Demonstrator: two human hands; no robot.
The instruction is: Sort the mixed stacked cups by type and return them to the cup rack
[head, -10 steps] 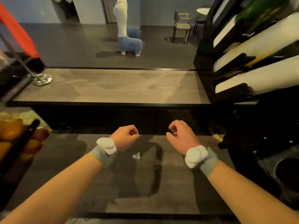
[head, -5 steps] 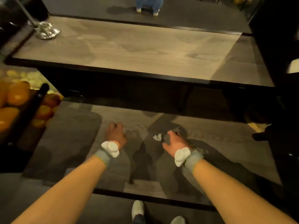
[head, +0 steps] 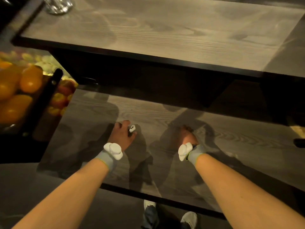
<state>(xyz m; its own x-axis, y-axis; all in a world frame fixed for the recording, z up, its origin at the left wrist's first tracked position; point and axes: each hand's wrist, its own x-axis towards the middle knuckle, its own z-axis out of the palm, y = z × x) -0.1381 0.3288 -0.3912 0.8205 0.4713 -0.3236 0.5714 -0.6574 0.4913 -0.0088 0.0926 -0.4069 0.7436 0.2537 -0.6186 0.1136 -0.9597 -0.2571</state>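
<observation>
Dim room, dark floor [head: 41,195]; two pale shoes [head: 149,204] at bottom edge, partly cut off. Low grey wood-grain counter [head: 239,146] in front. Two bare hands over it, each wrist with one grey band [head: 105,160] and white sensor [head: 113,150]. Left hand [head: 121,135] pinches a small white crumpled scrap [head: 132,128] with its fingertips. Right hand [head: 187,135] curled palm-down, fingers hidden, grip can't tell. Left edge: bin of orange and yellow fruit [head: 16,90], cropped. Beyond, upper grey wood shelf [head: 165,33]; one clear glass base [head: 57,4], cut off. Cups and rack not in view.
</observation>
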